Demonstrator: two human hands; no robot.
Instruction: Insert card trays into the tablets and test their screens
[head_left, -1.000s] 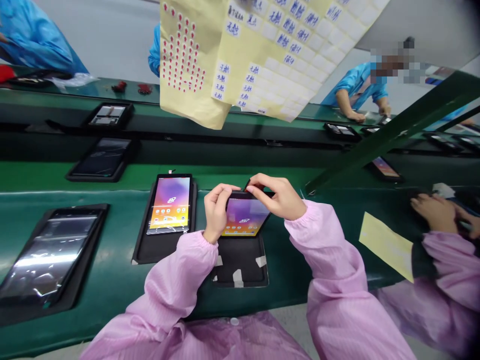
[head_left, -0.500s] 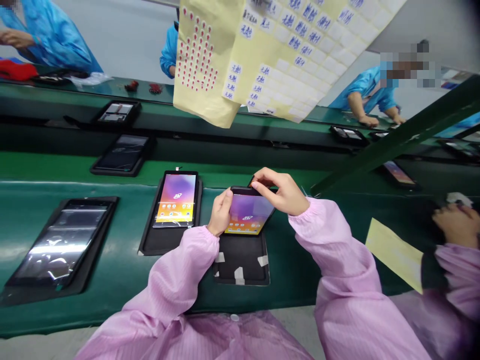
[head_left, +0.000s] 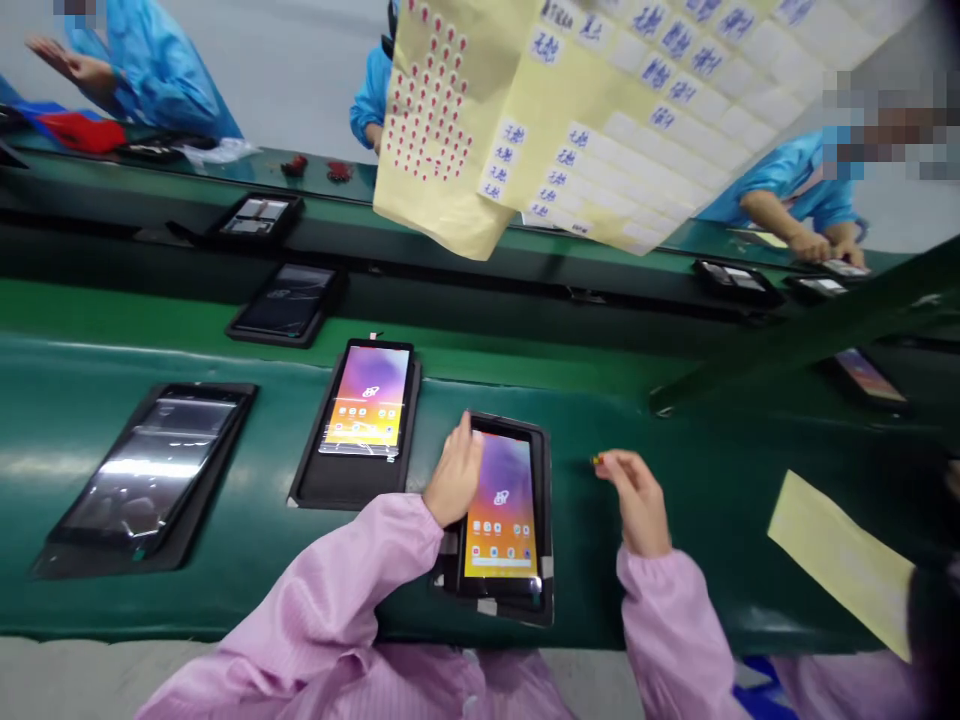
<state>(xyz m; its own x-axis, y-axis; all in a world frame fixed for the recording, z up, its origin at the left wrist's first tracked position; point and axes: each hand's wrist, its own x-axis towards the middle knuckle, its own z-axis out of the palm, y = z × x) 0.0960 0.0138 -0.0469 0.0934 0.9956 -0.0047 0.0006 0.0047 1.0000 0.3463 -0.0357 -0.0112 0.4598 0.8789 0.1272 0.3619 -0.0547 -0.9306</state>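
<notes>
A lit phone with an orange and purple screen lies flat in a black tray on the green belt in front of me. My left hand rests on the phone's left edge, fingers curled against it. My right hand hovers over the belt to the right of the tray, pinching a tiny red and yellow piece between its fingertips. Both arms wear pink sleeves.
A second lit phone in its tray lies to the left, then a dark phone. More trays sit on the far belts. Yellow label sheets hang overhead. People in blue work across the line. A yellow paper lies at right.
The phone was held tilted in both hands above its tray; now it lies flat in the tray. My right hand has come off it and moved right with a small piece pinched.
</notes>
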